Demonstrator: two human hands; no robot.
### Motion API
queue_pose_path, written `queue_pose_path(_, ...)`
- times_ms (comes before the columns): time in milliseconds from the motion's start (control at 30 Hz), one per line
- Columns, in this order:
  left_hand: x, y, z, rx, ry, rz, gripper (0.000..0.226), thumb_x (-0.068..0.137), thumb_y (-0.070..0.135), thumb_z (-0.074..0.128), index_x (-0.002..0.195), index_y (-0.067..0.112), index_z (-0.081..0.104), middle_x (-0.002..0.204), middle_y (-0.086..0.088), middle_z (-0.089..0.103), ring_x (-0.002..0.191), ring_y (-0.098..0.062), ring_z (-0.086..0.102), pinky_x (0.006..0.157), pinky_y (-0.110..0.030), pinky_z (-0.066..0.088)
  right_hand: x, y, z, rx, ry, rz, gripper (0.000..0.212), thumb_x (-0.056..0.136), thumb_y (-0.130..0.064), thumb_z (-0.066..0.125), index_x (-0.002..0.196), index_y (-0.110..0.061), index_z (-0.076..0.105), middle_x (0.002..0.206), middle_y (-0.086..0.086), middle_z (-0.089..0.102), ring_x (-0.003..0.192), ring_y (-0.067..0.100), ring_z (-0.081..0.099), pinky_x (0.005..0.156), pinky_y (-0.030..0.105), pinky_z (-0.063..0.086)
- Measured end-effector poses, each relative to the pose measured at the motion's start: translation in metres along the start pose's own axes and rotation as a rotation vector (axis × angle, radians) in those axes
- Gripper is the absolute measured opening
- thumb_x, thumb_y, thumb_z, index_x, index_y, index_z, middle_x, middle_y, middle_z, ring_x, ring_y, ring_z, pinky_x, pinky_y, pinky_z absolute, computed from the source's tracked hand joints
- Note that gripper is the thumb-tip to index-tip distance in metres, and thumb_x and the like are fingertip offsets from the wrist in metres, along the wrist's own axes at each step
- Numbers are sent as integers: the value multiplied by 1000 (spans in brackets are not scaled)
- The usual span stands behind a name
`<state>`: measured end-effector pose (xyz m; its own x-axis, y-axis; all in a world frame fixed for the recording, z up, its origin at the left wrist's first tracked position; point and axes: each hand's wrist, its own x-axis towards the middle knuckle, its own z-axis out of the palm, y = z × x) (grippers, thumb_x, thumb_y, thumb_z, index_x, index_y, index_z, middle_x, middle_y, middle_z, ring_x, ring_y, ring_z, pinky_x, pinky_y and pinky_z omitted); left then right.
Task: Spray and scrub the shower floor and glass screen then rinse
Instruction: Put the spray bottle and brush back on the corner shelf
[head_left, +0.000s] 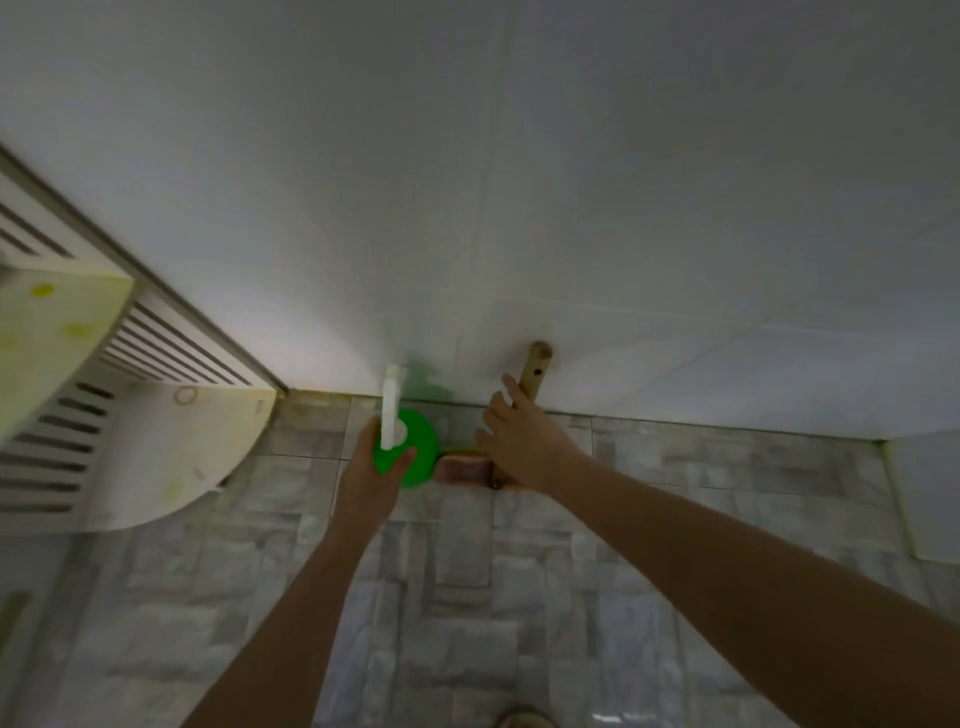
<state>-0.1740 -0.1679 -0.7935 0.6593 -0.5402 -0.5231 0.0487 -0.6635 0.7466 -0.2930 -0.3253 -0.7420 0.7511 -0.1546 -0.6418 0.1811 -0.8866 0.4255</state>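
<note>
Green spray bottle (415, 452), white nozzle, gripped by the left hand (371, 470) low over the tiled shower floor (467, 571) at the wall base. Right hand (519, 441) open, fingers extended at the wooden scrub brush handle (537, 369) leaning on the white wall (519, 182).

I log white tiled wall (571, 182) at 12 | grey marbled floor tiles (467, 597) at 6 | pale corner shelf (171, 457) at 9

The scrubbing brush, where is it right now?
In the head view the brush stands mid-frame on the floor tiles, its handle against the white wall, just right of the green spray bottle in the left hand; the right hand reaches over it.
</note>
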Motion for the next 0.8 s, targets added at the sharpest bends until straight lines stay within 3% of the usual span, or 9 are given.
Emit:
queue_pose_path(133,12,-2,6,47,102,150,39,93,15,65,131,8,56,99,-2,60,90,-19,56,65,-17,40,18,-5,5,-139,-102,57,28,96,-28,50,118,-17,63,122,7,61,117,31,49,112,54,18)
queue_pose_path(233,14,2,2,88,124,186,34,91,12,67,124,5,60,92,-2,61,84,-18,56,63,-10,37,18,1,4,-155,-142,66,22,96,-27,49,108,-18,65,113,4,64,107,27,54,108,47,24)
queue_pose_path(467,-21,17,-23,95,112,157,33,90,10,67,122,3,63,99,-13,69,87,-20,60,67,-20,40,-27,6,-19,-18,-157,108,23,92,-40,54,89,-20,66,92,1,65,89,23,54,87,39,31)
queue_pose_path(600,-84,44,-52,16,121,79,37,88,9,69,125,7,64,100,-9,70,92,-25,65,70,-23,44,-85,15,-52,199,-160,189,24,93,-37,52,103,-19,63,102,6,63,100,27,54,89,40,31)
queue_pose_path(700,-141,78,-80,-5,136,40,37,87,11,70,124,12,65,97,1,67,92,-21,65,67,-13,42,-141,25,-91,425,-164,268,31,96,-31,46,121,-14,56,119,12,57,115,30,47,102,41,26)
queue_pose_path(800,-198,131,-128,-56,177,35,30,87,13,71,115,23,66,90,11,65,87,-14,63,66,-7,41,-195,37,-141,526,-154,333,38,96,-17,43,135,-18,44,126,12,53,120,31,44,106,41,24)
